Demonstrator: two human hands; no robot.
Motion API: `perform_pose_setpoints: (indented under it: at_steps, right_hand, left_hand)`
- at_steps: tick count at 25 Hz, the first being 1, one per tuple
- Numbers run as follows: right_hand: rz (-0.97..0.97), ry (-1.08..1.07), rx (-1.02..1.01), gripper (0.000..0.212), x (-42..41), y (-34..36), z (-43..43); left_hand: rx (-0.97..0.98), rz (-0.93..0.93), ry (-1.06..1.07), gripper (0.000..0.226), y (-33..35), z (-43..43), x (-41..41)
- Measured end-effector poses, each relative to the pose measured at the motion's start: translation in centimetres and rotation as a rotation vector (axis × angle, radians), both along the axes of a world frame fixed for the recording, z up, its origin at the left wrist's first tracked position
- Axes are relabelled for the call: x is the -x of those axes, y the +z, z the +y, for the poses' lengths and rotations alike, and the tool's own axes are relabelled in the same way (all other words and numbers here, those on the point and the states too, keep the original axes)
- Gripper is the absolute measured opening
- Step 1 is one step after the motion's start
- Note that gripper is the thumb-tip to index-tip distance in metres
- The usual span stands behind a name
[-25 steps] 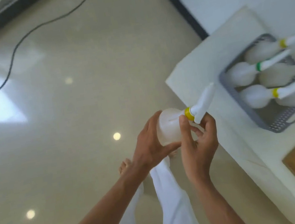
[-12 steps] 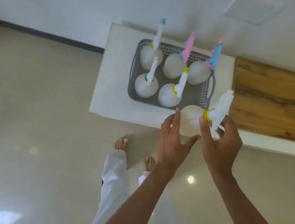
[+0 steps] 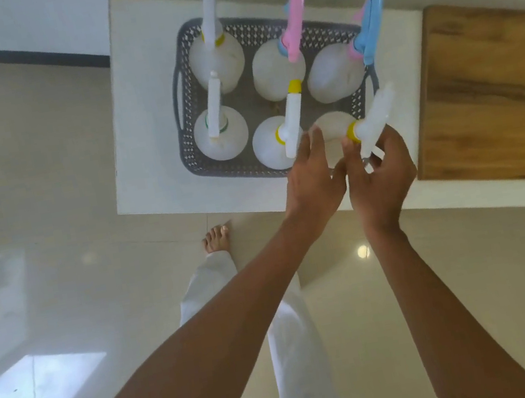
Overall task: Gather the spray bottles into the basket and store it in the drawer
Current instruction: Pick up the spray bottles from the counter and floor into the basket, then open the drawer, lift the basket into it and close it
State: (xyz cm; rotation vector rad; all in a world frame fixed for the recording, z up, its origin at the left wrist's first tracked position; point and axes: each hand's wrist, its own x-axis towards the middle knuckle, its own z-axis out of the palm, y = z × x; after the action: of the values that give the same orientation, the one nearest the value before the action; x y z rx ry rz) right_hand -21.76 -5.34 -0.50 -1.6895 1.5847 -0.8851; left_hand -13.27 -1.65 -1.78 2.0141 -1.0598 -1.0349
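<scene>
A grey perforated basket (image 3: pixel 180 87) stands on a white cabinet top (image 3: pixel 142 114). Several translucent spray bottles stand in it, among them one with a pink head (image 3: pixel 277 67), one with a blue head (image 3: pixel 334 75) and one with a yellow collar (image 3: pixel 271 143). Another translucent spray bottle (image 3: pixel 333 124), with a yellow collar and a white head, sits low in the basket's front right corner. My right hand (image 3: pixel 379 179) grips its spray head. My left hand (image 3: pixel 311 187) cups the left side of its body with the fingers stretched out.
A wooden surface (image 3: pixel 493 90) adjoins the white top on the right. A white wall runs behind the cabinet. Below lies glossy tiled floor, with my bare foot (image 3: pixel 215 238) and white trouser legs close to the cabinet's front edge.
Both hands have carried the bottle from in front of the cabinet over the basket's rim and down into its front right corner. The view has swung toward the basket.
</scene>
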Motion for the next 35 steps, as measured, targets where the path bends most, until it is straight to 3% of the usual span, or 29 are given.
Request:
perform_pose_setpoints:
  at_steps: [10, 14, 18, 20, 22, 24, 27, 30, 35]
  right_hand:
    - [0.021, 0.07, -0.002, 0.042, 0.8, -3.5, -2.1]
    - [0.007, 0.099, -0.032, 0.052, 1.1, -3.1, -2.1]
    - [-0.022, 0.054, -0.07, 0.063, 3.0, -2.7, 0.1]
    - [-0.002, -0.016, -0.054, 0.061, 4.5, -3.0, 2.4]
    - [0.037, -0.054, -0.037, 0.057, 6.1, -3.9, 5.2]
    - [0.079, -0.056, -0.034, 0.052, 7.1, -5.0, 7.9]
    - [0.132, -0.063, -0.086, 0.048, 6.9, -6.6, 11.4]
    - [0.157, -0.053, -0.145, 0.049, 5.2, -7.3, 13.5]
    - [0.353, 0.164, -0.217, 0.066, 2.4, -8.6, 14.8]
  left_hand:
    - [-0.011, -0.07, -0.084, 0.067, -2.4, -0.4, 0.6]
    - [0.102, -0.091, -0.049, 0.051, -1.6, 2.3, -0.2]
    - [0.22, -0.138, 0.24, 0.029, -1.2, 10.3, -4.0]
    - [0.125, -0.247, 0.493, 0.034, -1.8, 14.9, -7.8]
    - [-0.11, -0.32, 0.703, 0.048, -3.3, 19.0, -12.6]
    - [-0.334, -0.167, 0.802, 0.063, -5.3, 21.5, -17.1]
    - [-0.357, 0.189, 0.735, 0.075, -8.3, 22.2, -21.2]
    - [-0.337, 0.245, 0.683, 0.07, -9.9, 21.5, -22.5]
    - [-0.262, 0.323, 0.744, 0.064, -10.5, 22.2, -22.1]
